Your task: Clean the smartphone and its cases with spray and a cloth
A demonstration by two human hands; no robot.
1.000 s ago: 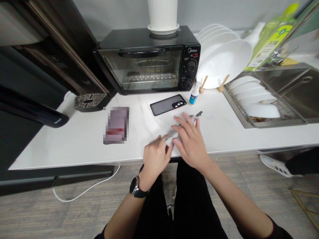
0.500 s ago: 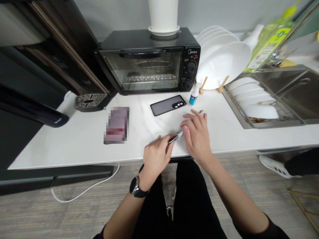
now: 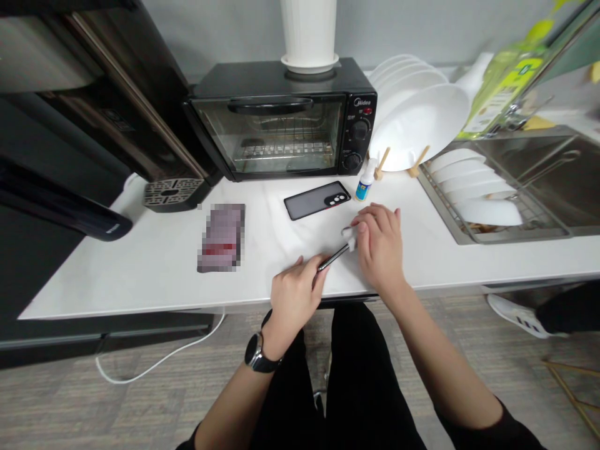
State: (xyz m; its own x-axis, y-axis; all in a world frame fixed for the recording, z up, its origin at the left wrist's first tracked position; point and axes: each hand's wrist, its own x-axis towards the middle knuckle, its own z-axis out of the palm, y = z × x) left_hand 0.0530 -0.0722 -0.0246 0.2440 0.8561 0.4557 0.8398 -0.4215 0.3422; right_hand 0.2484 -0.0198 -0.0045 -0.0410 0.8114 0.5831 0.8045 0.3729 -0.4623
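My left hand (image 3: 293, 299), with a watch on its wrist, pinches the near end of a thin dark shiny object (image 3: 334, 256) that I see edge-on, lying slantwise on the white counter (image 3: 140, 262). My right hand (image 3: 382, 247) is closed around a small white cloth (image 3: 349, 236) at the object's far end. What the object is cannot be told. A black phone case (image 3: 317, 199) lies flat just beyond the hands, with a small white bottle with a blue label (image 3: 363, 181) standing to its right.
A black toaster oven (image 3: 281, 125) stands at the back with a white pot on top. A blurred flat item (image 3: 221, 236) lies left of the hands. White plates (image 3: 422, 119) lean in a rack, and more sit in the sink tray (image 3: 473, 187). A dark machine's drip tray (image 3: 171, 190) is at left.
My right hand slid the white cloth to the right and away along the thin object, uncovering most of its length. My left hand stayed where it was, holding the near end.
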